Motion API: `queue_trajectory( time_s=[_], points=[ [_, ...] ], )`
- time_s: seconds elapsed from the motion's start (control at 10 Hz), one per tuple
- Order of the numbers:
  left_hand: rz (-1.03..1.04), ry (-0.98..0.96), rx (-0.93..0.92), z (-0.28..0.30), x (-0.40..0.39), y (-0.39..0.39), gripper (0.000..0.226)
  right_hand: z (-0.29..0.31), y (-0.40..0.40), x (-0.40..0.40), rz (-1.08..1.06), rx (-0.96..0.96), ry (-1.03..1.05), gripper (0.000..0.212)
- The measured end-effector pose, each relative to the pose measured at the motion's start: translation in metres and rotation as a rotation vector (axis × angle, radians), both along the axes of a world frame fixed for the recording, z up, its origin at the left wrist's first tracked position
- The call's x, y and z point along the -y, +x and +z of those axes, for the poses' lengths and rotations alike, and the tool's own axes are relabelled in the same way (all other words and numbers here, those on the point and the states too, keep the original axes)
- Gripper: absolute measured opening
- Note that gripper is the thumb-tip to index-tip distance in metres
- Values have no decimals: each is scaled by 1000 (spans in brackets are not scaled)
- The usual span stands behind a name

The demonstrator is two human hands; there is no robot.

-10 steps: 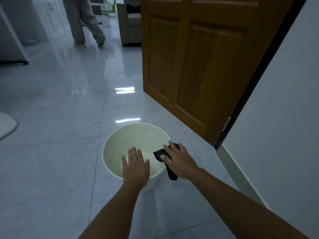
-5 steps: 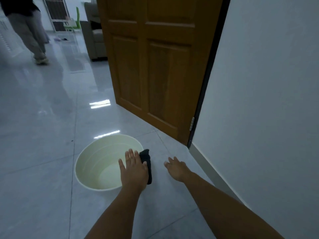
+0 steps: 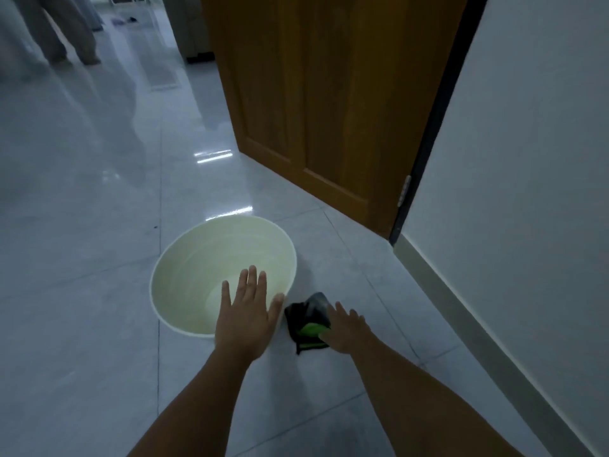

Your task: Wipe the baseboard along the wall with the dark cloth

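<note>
The dark cloth (image 3: 309, 319), with a green patch showing, lies crumpled on the tiled floor just right of a cream bucket (image 3: 171, 255). My right hand (image 3: 349, 328) rests against the cloth's near right side, fingers spread and not closed around it. My left hand (image 3: 247, 311) hovers flat and open over the bucket's near rim. The grey baseboard (image 3: 438, 288) runs along the foot of the white wall on the right, from the door frame toward me, about a forearm's length from the cloth.
An open wooden door (image 3: 313, 110) stands ahead, hinged at the dark frame (image 3: 425, 153) where the baseboard starts. Another person's legs (image 3: 66, 37) are at the far left on the glossy floor. A sofa edge sits behind the door.
The cloth went from my right hand above the bucket, to beside the rim, to the floor. My right hand let go, then came back onto it. The other person walked farther left.
</note>
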State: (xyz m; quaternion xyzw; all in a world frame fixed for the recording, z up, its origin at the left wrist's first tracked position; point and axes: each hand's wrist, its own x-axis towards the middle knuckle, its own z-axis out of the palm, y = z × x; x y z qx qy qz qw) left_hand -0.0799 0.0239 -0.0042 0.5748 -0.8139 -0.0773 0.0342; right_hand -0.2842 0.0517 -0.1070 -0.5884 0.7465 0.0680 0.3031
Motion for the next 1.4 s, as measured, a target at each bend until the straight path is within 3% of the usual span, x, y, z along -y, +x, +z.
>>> queue_trajectory(
  time_s=[0.1,0.3,0.4,0.5,0.6,0.7,0.9,1.0,1.1,1.2,1.4],
  points=[
    [14,-90,-52,-5,3,-3,76,-35,15,25,-32,-36,-29,74],
    [9,-190,-38,-18,10,-12,63,-78,38,50,-450,46,-111,84],
    [24,-178,-14,-18,7,-12,64,-76,32,49,-507,-7,-137,53],
    [29,-159,3,-14,6,-12,65,-53,13,54,-643,181,-57,24],
    [42,-142,22,-11,5,-12,68,-4,4,66,-663,387,-209,7],
    [73,-137,11,-6,4,-12,71,65,2,78,-675,515,-366,20],
    [150,-135,-40,0,-2,2,67,157,42,84,-475,540,-493,36],
    [169,-170,-48,0,-4,13,64,152,83,85,-258,439,-277,56],
    [190,-193,-50,2,-2,25,60,138,96,81,-119,141,-131,63],
    [207,-187,-37,0,1,39,62,124,92,72,-4,-90,-201,63],
    [163,-156,-52,6,2,40,80,136,83,63,-52,35,-275,68]
  ],
)
